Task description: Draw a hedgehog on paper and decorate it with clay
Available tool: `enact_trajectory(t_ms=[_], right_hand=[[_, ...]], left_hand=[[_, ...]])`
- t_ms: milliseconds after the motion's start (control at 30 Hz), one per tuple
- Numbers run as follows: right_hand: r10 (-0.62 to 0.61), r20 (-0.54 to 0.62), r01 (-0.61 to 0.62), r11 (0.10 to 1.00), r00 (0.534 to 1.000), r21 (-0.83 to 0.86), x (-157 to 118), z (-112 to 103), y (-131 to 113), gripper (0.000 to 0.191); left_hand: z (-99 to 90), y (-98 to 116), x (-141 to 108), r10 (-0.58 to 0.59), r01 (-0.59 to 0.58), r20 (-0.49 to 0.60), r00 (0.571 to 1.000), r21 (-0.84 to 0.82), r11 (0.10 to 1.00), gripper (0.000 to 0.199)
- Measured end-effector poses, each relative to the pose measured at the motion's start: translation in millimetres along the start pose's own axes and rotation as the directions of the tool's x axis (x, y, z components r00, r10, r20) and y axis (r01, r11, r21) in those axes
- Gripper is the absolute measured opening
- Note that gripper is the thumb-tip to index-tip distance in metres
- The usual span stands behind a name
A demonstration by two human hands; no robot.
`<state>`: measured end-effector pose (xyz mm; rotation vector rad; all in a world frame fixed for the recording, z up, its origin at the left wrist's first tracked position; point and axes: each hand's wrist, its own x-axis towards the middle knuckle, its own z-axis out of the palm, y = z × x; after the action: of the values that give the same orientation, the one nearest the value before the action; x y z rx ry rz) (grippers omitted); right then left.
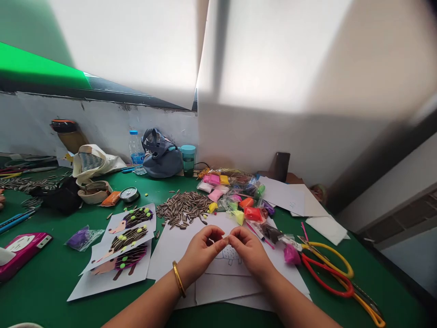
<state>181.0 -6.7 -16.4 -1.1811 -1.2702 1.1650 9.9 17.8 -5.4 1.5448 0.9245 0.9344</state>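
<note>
Our two hands met over a drawing [231, 260].
We brought the fingertips of our left hand [202, 251] and right hand [251, 250] together above the white paper [215, 289] (anything pinched there was too small to tell), with sunflower seeds [184, 206] heaped beyond, seed-covered animal pictures [131, 238] to our left, bright clay packets [253, 214] ahead on the right, and red-handled scissors [351, 288] farther right on the green table [164, 316].

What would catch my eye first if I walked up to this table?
Probably the heap of striped seeds on the green tabletop, just beyond the two hands. Left of it lie three paper hedgehogs with seed spines and lime dots. To the right, bright packets and red-and-yellow-handled scissors stand out.
</note>
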Motion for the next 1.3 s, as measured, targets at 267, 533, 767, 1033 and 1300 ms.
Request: enact_trajectory(t_ms=[267,533,767,1033,1300], right_hand=[[0.004,0.064,-0.007,0.999,0.998,0.046,1,1,3,0.033],[-0.006,0.048,0.004,1.0,0.999,0.031,1,0,1,0.022],[-0.081,0.125,0.132,0.863,0.989,-0.488,-2,1,-7,0.008],[-0.104,0.147,0.177,0.703,0.984,-0.688,-3,1,1,0.008],[-0.115,0.147,0.187,0.592,0.982,-0.784,0,1,8,0.009]], left_hand=[[0.8,1,2,-0.012,0.014,-0.048,0.999,0.039,0.999,0.025],[-21.0,-1,10,0.058,-0.065,0.039,0.998,0.21,0.975,0.026],[-38.1,1,15,-0.028,-0.176,0.263,0.964,0.717,0.674,0.02],[-30.1,0,10,-0.089,-0.204,0.307,0.948,0.797,0.569,0.033],[-28.8,-3,9,-0.052,-0.2,0.285,0.957,0.779,0.594,0.033]])
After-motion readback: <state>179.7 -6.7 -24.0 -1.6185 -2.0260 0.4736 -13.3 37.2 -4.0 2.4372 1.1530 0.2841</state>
